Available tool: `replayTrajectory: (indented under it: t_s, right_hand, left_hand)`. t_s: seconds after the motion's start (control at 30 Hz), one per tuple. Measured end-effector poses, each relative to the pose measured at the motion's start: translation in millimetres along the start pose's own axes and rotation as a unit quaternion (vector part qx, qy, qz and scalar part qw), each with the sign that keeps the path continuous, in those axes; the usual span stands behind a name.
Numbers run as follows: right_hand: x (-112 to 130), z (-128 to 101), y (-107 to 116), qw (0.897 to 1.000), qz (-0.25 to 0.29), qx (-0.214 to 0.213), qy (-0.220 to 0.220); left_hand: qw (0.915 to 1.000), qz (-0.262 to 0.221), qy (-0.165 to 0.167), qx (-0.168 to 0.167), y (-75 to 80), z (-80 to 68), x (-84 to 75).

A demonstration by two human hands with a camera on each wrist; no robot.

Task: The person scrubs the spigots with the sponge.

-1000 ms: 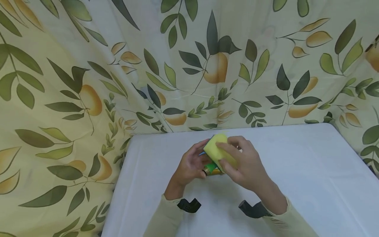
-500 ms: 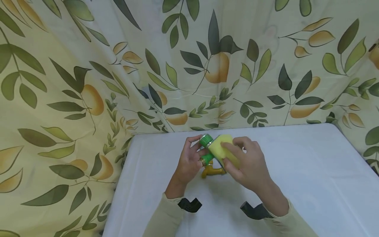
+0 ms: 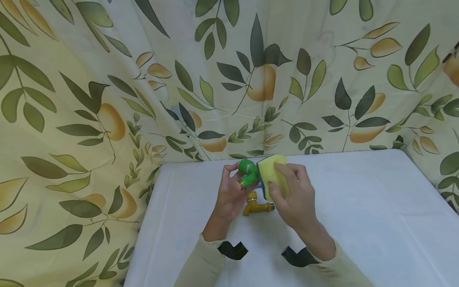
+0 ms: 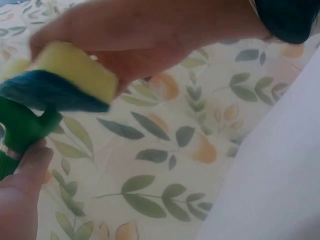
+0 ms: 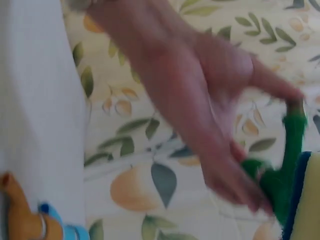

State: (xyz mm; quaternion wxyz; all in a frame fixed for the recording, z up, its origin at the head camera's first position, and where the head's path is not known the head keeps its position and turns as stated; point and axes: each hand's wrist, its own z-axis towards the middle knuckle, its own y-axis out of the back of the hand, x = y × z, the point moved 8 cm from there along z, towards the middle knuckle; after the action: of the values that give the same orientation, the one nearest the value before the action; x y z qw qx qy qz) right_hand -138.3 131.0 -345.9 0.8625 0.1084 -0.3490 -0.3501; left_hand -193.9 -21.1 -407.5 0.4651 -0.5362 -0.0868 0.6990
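the left hand pinched a green tap fitting between thumb and fingertips, holding it up off the table. the right hand had its fingers curled over a yellow sponge and pressed that sponge against the right side of the fitting; the left wrist view showed the sponge's dark blue scouring face turned down onto the green part.

the likeliest slip, as i judged it, was the fitting twisting or popping out of the left hand's light pinch if the sponge bore down hard, since only fingertips steadied it and it was a small, rounded piece. it would have dropped onto the table, near the yellow tap lying just below the hands. a second risk was the sponge sliding off the curved surface and the right hand's fingers knocking the fitting instead.

both forearms came in from the lower edge of the head view, in pale sleeves with dark wrist mounts, and the hands met above the far middle of the table. the left palm faced right, the back of the right hand faced up. the white table stood against a leaf and fruit curtain. the right wrist view was blurred, yet showed an orange-yellow piece with a blue part on the table.
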Motion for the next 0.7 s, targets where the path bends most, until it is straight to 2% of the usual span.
replayTrajectory:
  t_s: [0.13, 0.27, 0.37, 0.43, 0.6, 0.7]
  right_hand:
    - [19, -9, -14, 0.998, 0.034, 0.027, 0.04]
    - [28, -12, -16, 0.994, 0.024, 0.008, 0.104]
    - [23, -7, -16, 0.994, 0.017, -0.016, 0.103]
    - [20, -6, -18, 0.995, 0.025, -0.007, 0.094]
    - [21, -8, -20, 0.992, 0.012, 0.031, 0.121]
    - [17, -4, -17, 0.994, 0.008, 0.026, 0.102]
  left_hand:
    - [0.9996, 0.016, -0.002, -0.022, 3.2, 2.0, 5.1]
    - [0.9993, 0.01, -0.009, -0.036, 6.9, 1.0, 5.8]
    - [0.9996, 0.01, -0.01, -0.026, 6.5, -1.0, 7.2]
    - [0.9996, 0.013, -0.006, -0.024, 6.4, -2.2, 8.6]
    - [0.9995, 0.001, -0.021, -0.024, 8.0, -3.3, 3.2]
    - [0.9995, -0.003, -0.032, -0.004, 4.4, -3.1, -0.6]
